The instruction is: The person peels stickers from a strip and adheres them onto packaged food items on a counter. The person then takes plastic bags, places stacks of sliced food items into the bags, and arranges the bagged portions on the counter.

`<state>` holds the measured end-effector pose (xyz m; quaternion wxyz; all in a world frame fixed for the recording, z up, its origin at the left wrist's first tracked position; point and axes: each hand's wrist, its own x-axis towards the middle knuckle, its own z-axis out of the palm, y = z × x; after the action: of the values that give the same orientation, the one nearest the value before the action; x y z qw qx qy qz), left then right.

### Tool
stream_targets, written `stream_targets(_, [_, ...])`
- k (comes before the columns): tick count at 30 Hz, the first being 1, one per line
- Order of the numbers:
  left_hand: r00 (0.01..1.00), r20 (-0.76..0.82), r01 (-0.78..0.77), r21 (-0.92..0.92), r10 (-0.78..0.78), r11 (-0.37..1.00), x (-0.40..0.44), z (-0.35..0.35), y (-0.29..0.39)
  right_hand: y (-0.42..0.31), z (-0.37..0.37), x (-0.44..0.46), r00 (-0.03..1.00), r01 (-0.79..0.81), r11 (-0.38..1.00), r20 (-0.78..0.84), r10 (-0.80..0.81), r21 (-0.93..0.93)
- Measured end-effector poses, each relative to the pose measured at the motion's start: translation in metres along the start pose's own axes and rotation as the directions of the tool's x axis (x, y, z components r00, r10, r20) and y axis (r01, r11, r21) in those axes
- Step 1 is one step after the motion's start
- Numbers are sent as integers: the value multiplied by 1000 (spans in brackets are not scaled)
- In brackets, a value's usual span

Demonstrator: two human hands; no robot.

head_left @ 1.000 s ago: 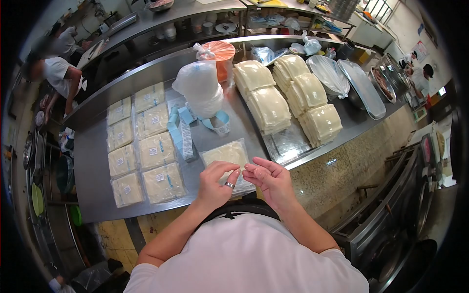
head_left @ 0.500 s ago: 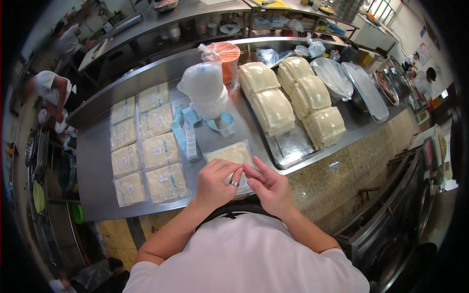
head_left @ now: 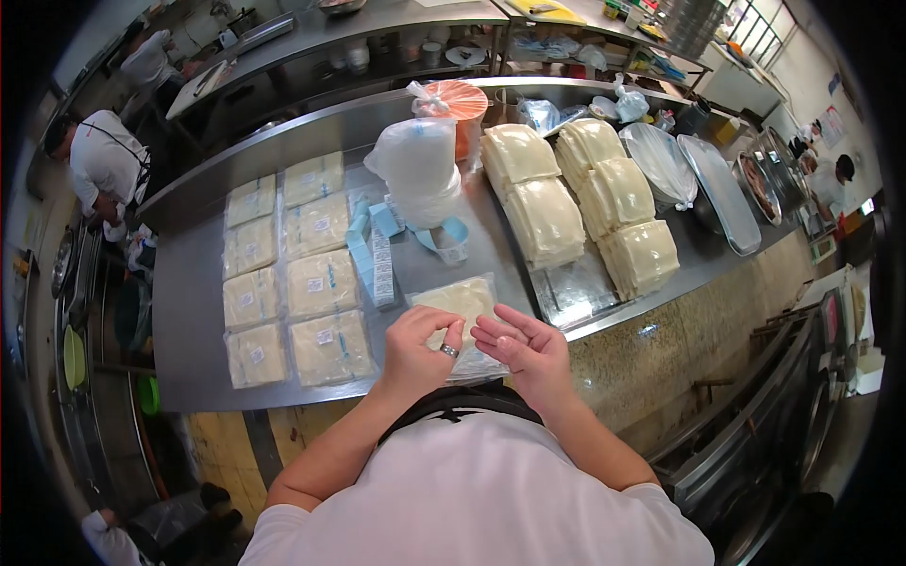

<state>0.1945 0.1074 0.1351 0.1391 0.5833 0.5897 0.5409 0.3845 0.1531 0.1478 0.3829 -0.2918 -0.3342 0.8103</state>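
Observation:
My left hand (head_left: 422, 351), with a ring on one finger, is closed in a pinch of thumb and forefinger; whatever it pinches, if anything, is too small to make out. Just right of it, my right hand (head_left: 528, 356) is open, its fingers stretched and slightly apart. Both hands hover over the near edge of a plastic-wrapped pack of pale dough sheets (head_left: 462, 296), partly hiding it. Beyond lie a strip of printed labels (head_left: 381, 264) and a light-blue curled label strip (head_left: 453, 241). Labelled packs (head_left: 322, 284) rest in two columns on the left.
Behind the labels stands a stack of clear plastic bags (head_left: 415, 170) beside an orange bagged tub (head_left: 462, 108). On the right, a metal tray (head_left: 576, 292) carries piled dough sheets (head_left: 543, 224). A lidded container (head_left: 719, 193) sits farther right. A person (head_left: 106, 165) works at far left.
My hands have drawn apart; earlier their fingertips met. The right fingers have opened out, while the left keeps its pinch. The whole view has shifted slightly.

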Motion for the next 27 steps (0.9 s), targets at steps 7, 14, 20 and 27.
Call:
stream_targets(7, [994,29,110,-91,-107,990,-10,-5,3,-1,0,5,998,-52,995,38,49,81])
stream_targets(14, [999,17,-41,9,41,999,-6,-10,8,4,10,-1,991,60,985,128,-40,-159])
stream_targets(20, [993,51,-105,61,102,993,-8,-16,7,5,13,-8,992,74,948,122,-38,-310])
stream_targets(27, [990,68,-129,70,124,989,-8,-19,6,2,14,-10,992,48,932,129,-1,-359])
